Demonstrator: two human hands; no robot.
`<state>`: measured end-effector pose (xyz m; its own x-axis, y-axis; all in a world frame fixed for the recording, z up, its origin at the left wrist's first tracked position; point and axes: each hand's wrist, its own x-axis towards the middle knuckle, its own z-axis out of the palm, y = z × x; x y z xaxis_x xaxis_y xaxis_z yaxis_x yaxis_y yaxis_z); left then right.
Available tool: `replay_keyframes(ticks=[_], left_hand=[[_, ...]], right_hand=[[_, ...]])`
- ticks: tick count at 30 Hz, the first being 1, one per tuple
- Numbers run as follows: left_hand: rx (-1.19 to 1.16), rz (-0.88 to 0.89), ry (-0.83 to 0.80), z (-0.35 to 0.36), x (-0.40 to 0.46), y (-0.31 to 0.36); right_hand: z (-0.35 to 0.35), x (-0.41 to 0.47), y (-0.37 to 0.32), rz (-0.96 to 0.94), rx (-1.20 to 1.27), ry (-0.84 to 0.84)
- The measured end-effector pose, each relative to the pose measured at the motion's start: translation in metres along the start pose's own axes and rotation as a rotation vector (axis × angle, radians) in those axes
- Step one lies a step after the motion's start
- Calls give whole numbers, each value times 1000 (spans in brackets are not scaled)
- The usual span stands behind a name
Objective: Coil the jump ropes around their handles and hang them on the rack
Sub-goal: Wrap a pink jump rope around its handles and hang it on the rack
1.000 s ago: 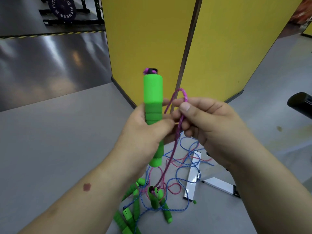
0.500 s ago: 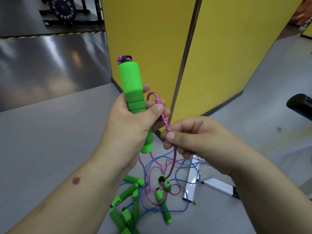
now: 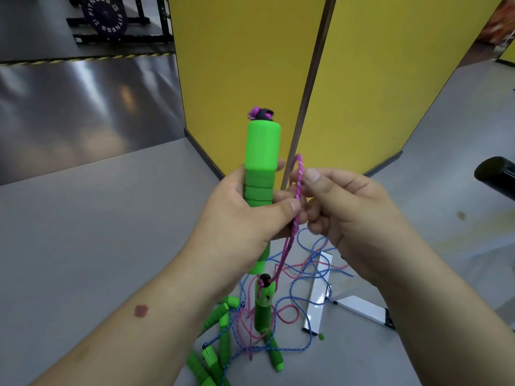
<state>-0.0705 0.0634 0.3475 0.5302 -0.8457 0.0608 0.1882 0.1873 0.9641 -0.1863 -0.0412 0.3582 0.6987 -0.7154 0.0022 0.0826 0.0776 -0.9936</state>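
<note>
My left hand grips a green foam jump-rope handle upright, with a black cap and pink knot on top. Its thumb pins a loop of the pink rope against the handle. My right hand pinches the same pink rope just right of the handle, close to my left thumb. The rope runs down to the second green handle, which hangs below my hands. On the floor underneath lies a tangle of pink and blue ropes with several more green handles.
Yellow partition panels stand straight ahead with a dark post between them. White metal feet of a stand lie on the grey floor by the ropes. A black tube end juts in at the right. A weight plate rack stands far left.
My left hand has brought the handle back to upright and towards the centre. My right hand has risen with the pink rope up beside the handle, and the dangling second handle has lifted higher.
</note>
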Motion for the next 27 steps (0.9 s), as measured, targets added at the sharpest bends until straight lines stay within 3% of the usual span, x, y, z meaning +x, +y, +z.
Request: replay_keyframes(ticks=[3, 6, 10, 16, 20, 27], left_hand=[[-48, 36, 93, -6, 5, 6], [-67, 57, 149, -11, 8, 7], [-65, 60, 137, -14, 8, 3], [62, -20, -81, -4, -1, -5], [122, 4, -39, -1, -1, -7], [-103, 6, 109, -10, 6, 7]], right_hand=[[0, -3, 2, 162, -71, -184], [1, -7, 3, 197, -231, -299], [4, -6, 0, 91, -151, -206], [5, -2, -5, -99, -24, 22], [4, -1, -1, -72, -28, 68], [4, -6, 5, 175, -243, -272]])
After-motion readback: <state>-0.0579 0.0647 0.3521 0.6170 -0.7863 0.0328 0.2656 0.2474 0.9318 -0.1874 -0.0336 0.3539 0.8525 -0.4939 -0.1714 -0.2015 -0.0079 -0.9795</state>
